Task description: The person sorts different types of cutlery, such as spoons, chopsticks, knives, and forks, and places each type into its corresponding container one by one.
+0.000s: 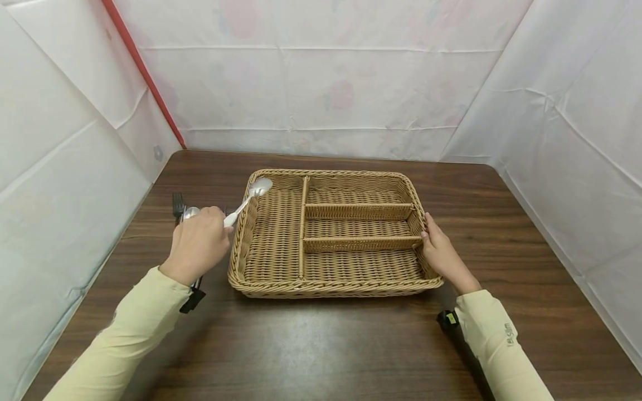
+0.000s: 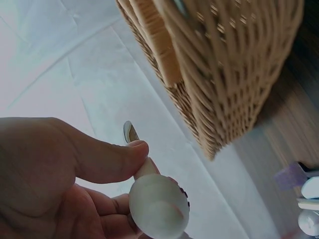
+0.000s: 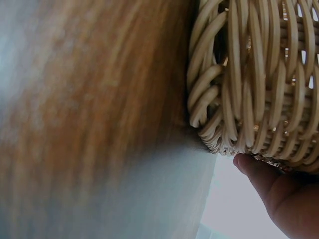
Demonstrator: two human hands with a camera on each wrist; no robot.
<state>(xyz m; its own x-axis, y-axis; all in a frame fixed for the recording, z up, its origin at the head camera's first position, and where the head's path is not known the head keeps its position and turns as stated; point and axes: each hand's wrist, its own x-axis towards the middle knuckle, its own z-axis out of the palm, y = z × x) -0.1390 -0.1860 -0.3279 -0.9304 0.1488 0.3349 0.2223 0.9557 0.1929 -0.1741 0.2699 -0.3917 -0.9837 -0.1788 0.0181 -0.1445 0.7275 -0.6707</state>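
Observation:
My left hand [image 1: 198,242] pinches a spoon [image 1: 261,186] by its white handle. The spoon's metal bowl overlaps the left rim of a wicker basket [image 1: 331,287] in the head view. In the left wrist view, the rounded handle end [image 2: 159,206] faces the camera, with the thumb on the handle and the bowl beyond. At the basket's right side, my right hand [image 1: 443,253] holds the rim, thumb over it and fingers along the outside. The right wrist view shows the woven outer wall [image 3: 254,74] with a digit at its edge. The basket has one long left compartment and three shorter ones on the right.
A black-looking fork [image 1: 178,205] and another spoon [image 1: 191,212] lie left of the basket, partly hidden by my left hand. More cutlery handles [image 2: 310,189] show at the left wrist view's right edge. White sheeting [image 1: 341,83] encloses the dark wooden table [image 1: 321,345] on three sides.

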